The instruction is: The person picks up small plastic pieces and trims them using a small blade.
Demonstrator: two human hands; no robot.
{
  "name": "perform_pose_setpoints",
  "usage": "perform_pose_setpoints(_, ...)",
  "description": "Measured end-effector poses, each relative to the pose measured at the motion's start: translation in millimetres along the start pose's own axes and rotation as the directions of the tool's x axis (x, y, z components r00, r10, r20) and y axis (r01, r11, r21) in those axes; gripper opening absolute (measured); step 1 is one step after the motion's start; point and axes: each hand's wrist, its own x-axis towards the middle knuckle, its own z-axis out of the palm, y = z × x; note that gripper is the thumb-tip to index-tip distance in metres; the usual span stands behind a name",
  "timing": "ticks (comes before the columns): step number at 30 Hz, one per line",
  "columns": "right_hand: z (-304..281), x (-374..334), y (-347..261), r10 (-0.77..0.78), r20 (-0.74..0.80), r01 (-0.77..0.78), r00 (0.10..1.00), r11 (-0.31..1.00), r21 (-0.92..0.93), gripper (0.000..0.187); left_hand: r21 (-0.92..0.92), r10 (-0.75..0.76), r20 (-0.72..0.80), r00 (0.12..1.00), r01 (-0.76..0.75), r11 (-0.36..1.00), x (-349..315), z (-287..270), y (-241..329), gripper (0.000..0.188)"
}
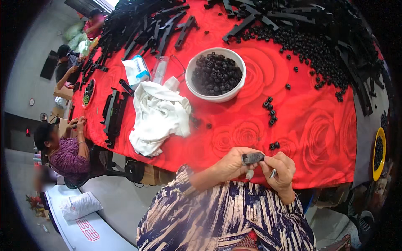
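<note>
Touching one black piece (252,158): two hands (232,165) (281,170)

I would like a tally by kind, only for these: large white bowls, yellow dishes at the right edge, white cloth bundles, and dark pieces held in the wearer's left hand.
Large white bowl: 1
Yellow dish: 1
White cloth bundle: 1
Dark piece held in the left hand: 1
Total: 4

From the wearer's head, the fisheye camera looks steeply down and forward across the tabletop (247,117). The left hand (231,164) and right hand (279,169) sit close below, by its near edge, above the wearer's patterned shirt (188,215). The view spreads past the left edge to the floor (121,196), bending edges toward its dark rim.
</note>
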Motion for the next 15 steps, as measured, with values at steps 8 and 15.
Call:
perform_pose_setpoints(8,-10,-14,14,0.311,-0.023,-0.308,0.95,0.946,0.099,0.008,0.771,0.701,-0.375,0.607,-0.216,0.599,16,-54,114,0.017)
perform_pose_setpoints(15,-26,-20,21,0.417,-0.229,-0.413,0.88,0.908,0.067,0.006,0.93,0.89,-0.064,0.451,-0.297,0.217,48,-59,114,0.021)
